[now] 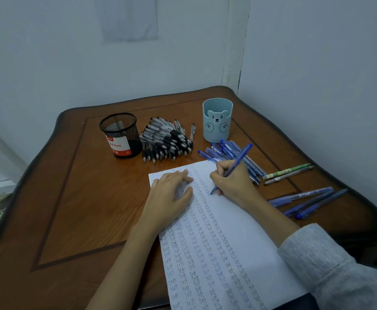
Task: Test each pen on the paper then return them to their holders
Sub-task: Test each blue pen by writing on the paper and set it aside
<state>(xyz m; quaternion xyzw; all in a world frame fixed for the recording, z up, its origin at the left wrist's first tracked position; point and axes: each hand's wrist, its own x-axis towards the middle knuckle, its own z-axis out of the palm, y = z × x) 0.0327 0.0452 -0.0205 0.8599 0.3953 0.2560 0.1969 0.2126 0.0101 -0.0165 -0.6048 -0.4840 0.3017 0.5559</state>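
A white sheet of paper (pixel 232 220) covered in columns of the word "Test" lies on the wooden table (pixel 75 198). My right hand (pixel 232 180) grips a blue pen (pixel 241 158) with its tip on the paper near the sheet's top. My left hand (pixel 169 193) lies flat on the paper's upper left part. A black mesh holder (pixel 120 135) stands at the back left, with a pile of black pens (pixel 167 142) beside it. A light blue bear holder (pixel 217 119) stands at the back right, a heap of blue pens (pixel 227 153) in front of it.
Three blue pens (pixel 306 201) lie at the right of the paper. A green pen (pixel 286 171) and a grey pen (pixel 289 175) lie further back on the right. Walls close in behind and to the right of the table.
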